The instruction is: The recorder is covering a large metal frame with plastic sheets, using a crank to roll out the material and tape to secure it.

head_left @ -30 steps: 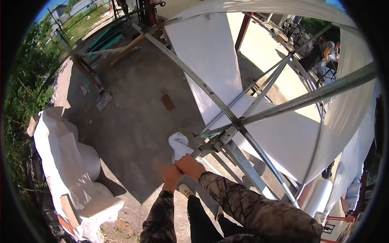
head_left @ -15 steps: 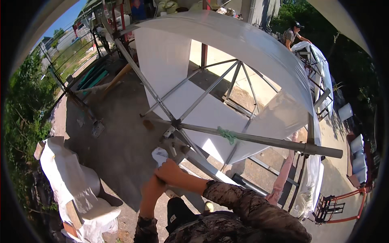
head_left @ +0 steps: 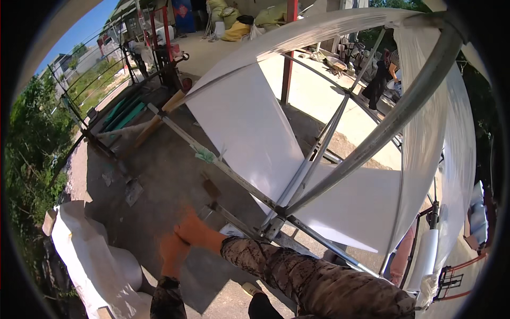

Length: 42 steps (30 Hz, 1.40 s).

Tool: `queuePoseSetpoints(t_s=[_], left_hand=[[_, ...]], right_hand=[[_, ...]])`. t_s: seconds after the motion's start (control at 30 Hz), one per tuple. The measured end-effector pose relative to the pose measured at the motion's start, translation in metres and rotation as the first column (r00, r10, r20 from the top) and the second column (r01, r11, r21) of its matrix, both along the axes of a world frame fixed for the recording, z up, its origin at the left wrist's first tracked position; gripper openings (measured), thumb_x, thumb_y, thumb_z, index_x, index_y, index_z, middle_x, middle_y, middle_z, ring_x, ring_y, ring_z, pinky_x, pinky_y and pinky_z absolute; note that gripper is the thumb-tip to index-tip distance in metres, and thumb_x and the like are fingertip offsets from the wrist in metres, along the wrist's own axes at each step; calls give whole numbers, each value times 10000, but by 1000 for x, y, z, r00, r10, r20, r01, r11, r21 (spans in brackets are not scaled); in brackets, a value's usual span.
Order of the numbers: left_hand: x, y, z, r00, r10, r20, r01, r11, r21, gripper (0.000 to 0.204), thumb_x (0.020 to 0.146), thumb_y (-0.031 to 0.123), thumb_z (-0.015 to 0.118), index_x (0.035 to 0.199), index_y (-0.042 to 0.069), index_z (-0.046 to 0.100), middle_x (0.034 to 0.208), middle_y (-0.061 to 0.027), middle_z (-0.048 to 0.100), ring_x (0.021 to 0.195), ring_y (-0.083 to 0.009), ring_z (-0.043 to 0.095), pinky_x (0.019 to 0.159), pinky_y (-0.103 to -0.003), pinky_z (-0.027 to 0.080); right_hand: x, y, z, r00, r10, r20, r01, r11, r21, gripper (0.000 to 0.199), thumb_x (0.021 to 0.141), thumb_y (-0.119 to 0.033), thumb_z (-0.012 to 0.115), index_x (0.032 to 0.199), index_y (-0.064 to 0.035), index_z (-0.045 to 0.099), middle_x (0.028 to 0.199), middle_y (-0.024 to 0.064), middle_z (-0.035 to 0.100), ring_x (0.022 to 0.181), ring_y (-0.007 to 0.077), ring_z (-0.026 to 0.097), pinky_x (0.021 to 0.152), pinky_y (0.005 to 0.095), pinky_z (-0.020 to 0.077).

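Note:
My left hand [head_left: 172, 245] and my right hand [head_left: 197, 232] are close together above the shaded floor, seeming to touch. Motion blur smears their fingers, so what they hold, if anything, cannot be made out. Just right of them stands a frame of metal tubes [head_left: 241, 183], joined at a dark hub [head_left: 280, 211]. A thick grey tube [head_left: 380, 138] rises from that hub to the upper right. Whitish plastic film [head_left: 244, 122] is draped over and behind the frame. A pale green strip [head_left: 206, 154] is tied round one bar, beyond my hands.
White sheeting [head_left: 87, 255] covers bulky things at lower left. Green lengths [head_left: 123, 112] lie by a railing at left. Sacks [head_left: 236, 31] are piled at the back near a red post [head_left: 288, 58]. Another person [head_left: 380, 80] stands at upper right, partly behind film.
The frame and film appear in a different position, the thick tube now pointing to the upper right. My joined hands are lower left and blurred; the white item seen at them is no longer clear.

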State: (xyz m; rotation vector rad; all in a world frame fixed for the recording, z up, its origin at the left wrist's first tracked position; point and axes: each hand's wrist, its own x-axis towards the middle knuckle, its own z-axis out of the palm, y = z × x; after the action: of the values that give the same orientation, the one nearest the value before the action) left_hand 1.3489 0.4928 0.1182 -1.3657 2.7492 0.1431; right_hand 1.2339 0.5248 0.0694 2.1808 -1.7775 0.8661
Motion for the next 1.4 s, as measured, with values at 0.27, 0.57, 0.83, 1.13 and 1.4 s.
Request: queuePoseSetpoints(t_s=[0.27,0.57,0.83,1.13,1.4], left_hand=[[32,105,-228,997,-30,73,1,928,372,315,776,382,601,931,119,677,885,-165,679,831,-360,653,722,-461,517],[25,325,-132,994,-89,68,40,847,531,412,757,433,576,992,103,652,912,-181,673,880,-348,650,789,-444,510],[26,318,62,958,-55,-281,111,976,187,277,763,238,616,980,79,551,740,-176,646,696,-392,625,619,-491,484],[9,101,123,999,-37,-13,32,966,-256,321,709,234,641,970,53,593,722,-144,658,663,-336,645,601,-433,507],[4,-2,-83,999,-21,26,19,998,55,341,755,336,629,956,61,632,818,-185,667,787,-360,647,687,-457,513]], right_hand=[[20,119,-136,983,-100,153,7,855,518,70,720,-138,597,765,-105,640,675,70,639,733,275,648,710,421,469],[27,337,-161,977,-71,202,-5,936,351,153,721,-143,595,834,-57,652,803,153,638,756,356,621,678,454,481],[5,334,91,1000,15,-24,-9,974,225,170,692,-170,631,824,-97,554,654,25,581,706,216,606,652,351,391],[-1,100,135,993,-5,-121,-8,994,-107,106,740,-159,588,821,-100,555,675,24,599,695,197,603,677,359,401],[-4,1,-62,999,-20,28,22,999,-46,114,769,-141,560,842,-64,601,729,80,624,716,258,611,688,386,437]])
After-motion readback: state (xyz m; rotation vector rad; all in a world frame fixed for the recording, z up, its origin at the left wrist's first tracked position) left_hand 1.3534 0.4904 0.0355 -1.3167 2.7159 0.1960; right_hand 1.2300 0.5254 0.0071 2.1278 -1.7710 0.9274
